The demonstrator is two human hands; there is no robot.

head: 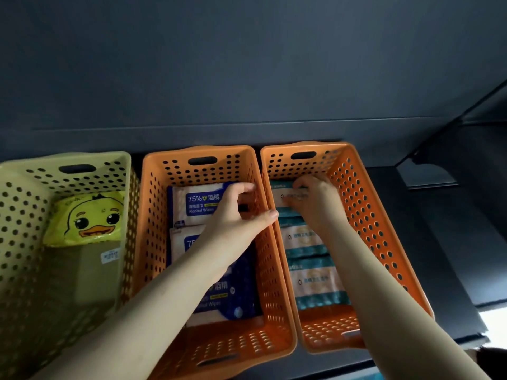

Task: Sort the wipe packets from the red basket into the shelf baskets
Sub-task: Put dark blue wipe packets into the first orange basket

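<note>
Three perforated baskets stand side by side on a dark shelf. The yellow basket (16,215) on the left holds a yellow duck-face wipe packet (87,220). The middle orange basket (153,215) holds several blue-and-white alcohol wipe packets (192,204). The right orange basket (370,215) holds teal-and-white wipe packets (312,281) in a row. My left hand (236,215) grips the rim between the two orange baskets, thumb over the edge. My right hand (315,198) is deep in the right basket, fingers on the rearmost teal packet (285,193). The red basket is out of view.
The dark shelf back wall (247,78) rises behind the baskets. A dark shelf surface (439,242) extends to the right of the right basket. A white label (109,255) sticks on the yellow basket's floor.
</note>
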